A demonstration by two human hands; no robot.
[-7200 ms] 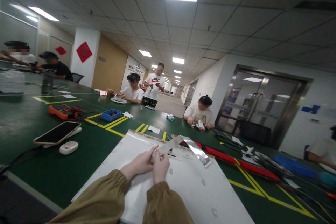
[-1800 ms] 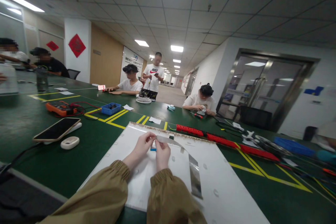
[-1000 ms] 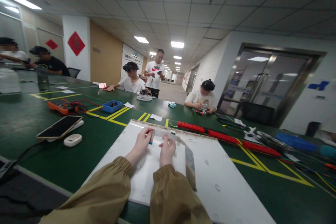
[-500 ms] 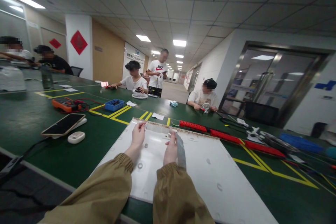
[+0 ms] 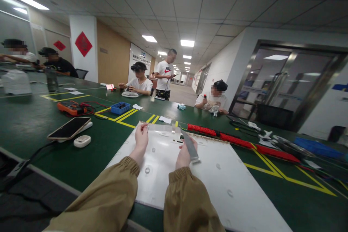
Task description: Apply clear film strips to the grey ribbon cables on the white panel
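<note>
Both my hands hold a long silvery tape strip [image 5: 174, 132] above a large white panel [image 5: 214, 181] on the green table. My left hand [image 5: 141, 138] pinches the strip's left end near the panel's far edge. My right hand [image 5: 185, 154] is closed on the strip further along, and the free end hangs down past its fingers. The stretch between the hands runs taut along the panel's far edge. Both arms wear tan sleeves.
Left of the panel lie a phone [image 5: 69, 127], a small white case [image 5: 82, 140], an orange multimeter [image 5: 71, 107] with red leads and a blue parts bin [image 5: 120, 108]. Red power strips [image 5: 239, 143] run behind the panel. Several people sit or stand at the table's far side.
My hands have moved apart, stretching the strip out along the panel's far edge. The strip's loose end has swung round to my right hand. The view has shifted slightly.
</note>
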